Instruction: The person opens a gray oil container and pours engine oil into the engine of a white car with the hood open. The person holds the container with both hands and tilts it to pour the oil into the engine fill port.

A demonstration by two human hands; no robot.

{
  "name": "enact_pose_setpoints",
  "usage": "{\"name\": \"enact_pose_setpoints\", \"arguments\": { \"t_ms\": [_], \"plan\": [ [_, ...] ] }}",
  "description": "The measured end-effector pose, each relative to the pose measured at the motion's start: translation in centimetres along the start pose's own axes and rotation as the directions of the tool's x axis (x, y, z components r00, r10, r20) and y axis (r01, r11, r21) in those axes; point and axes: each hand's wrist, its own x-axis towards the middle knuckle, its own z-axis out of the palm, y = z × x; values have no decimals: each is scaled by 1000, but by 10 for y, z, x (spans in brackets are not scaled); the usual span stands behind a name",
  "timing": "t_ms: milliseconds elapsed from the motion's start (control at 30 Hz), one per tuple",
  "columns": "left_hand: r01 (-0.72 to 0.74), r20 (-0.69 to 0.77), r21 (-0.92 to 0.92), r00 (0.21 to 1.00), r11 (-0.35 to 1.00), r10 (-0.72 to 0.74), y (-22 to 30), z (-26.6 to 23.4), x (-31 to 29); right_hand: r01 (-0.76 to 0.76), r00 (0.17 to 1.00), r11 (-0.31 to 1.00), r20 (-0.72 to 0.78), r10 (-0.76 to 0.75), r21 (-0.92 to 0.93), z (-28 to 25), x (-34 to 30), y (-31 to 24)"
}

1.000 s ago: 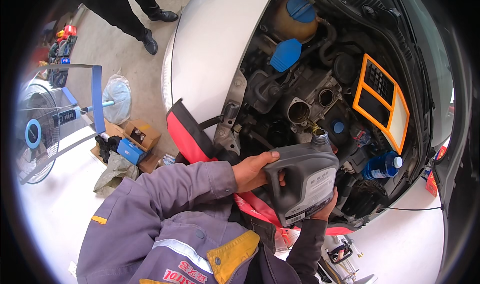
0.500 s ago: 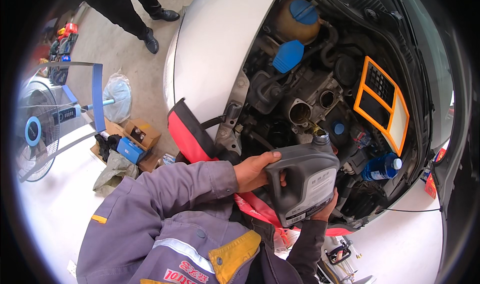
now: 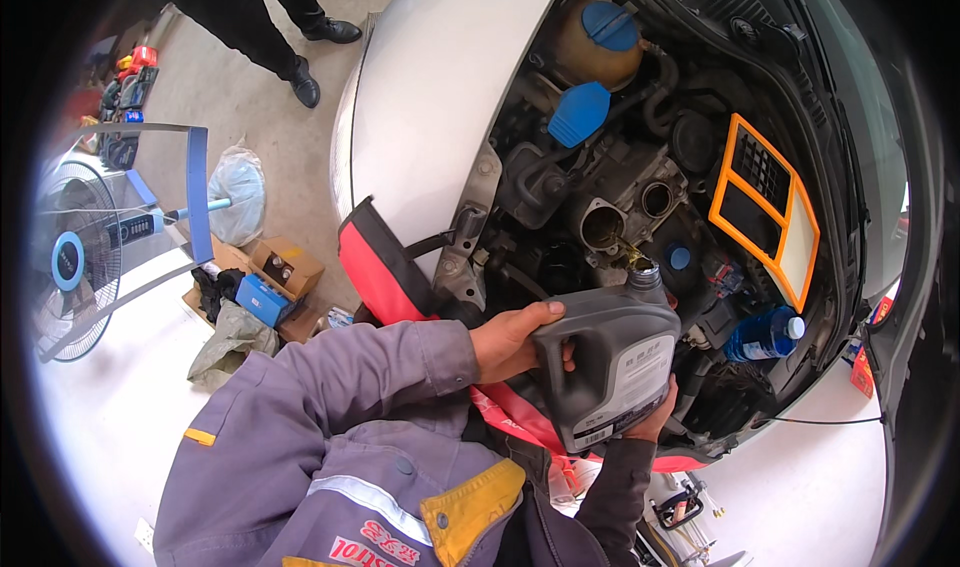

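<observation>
My left hand [image 3: 508,345] is closed around the handle of a dark grey motor oil jug [image 3: 590,312], thumb on top. Low on the jug's far side, my right hand [image 3: 654,417] supports it near the base; some of its fingers are hidden. The jug lies tilted, its spout toward the engine [image 3: 632,192]. Amber oil [image 3: 637,257] runs from the spout toward a round opening [image 3: 602,225] in the engine. A second round opening [image 3: 657,199] sits beside that one.
An orange-framed air filter [image 3: 738,179], a blue liquid bottle [image 3: 762,335] and a blue-capped reservoir [image 3: 590,52] are in the engine bay. A red cover [image 3: 385,272] lines the car's edge. At left are a fan [image 3: 75,257], open cartons [image 3: 285,267] and a standing person's legs [image 3: 240,17].
Oil keeps running from the jug, and both hands hold it as before. The whole view has shifted very slightly; nothing else visibly differs.
</observation>
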Motion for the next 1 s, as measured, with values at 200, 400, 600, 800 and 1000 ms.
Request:
{"name": "enact_pose_setpoints", "arguments": {
  "t_ms": [200, 400, 600, 800, 1000],
  "plan": [
    [-3, -9, 4, 1000, 1000, 4, 1, 2, -1, 5, 1000, 1000, -2, -5, -5, 3, -1, 0],
    [-15, 1, 19, 1000, 1000, 15, 4, 2, -1, -5, 999, 1000, 33, 4, 17, 6, -1, 1],
    [-16, 7, 35, 1000, 999, 16, 8, 3, -2, 0, 999, 1000, 35, 0, -6, 2, 4, 5],
    [-22, 5, 40, 1000, 999, 22, 9, 2, -2, -6, 999, 1000, 48, 6, 6, 1, 7, 7],
    [-21, -3, 43, 1000, 999, 21, 12, 4, -4, -17, 999, 1000, 44, 16, 25, -1, 11, 8]
  ]
}}
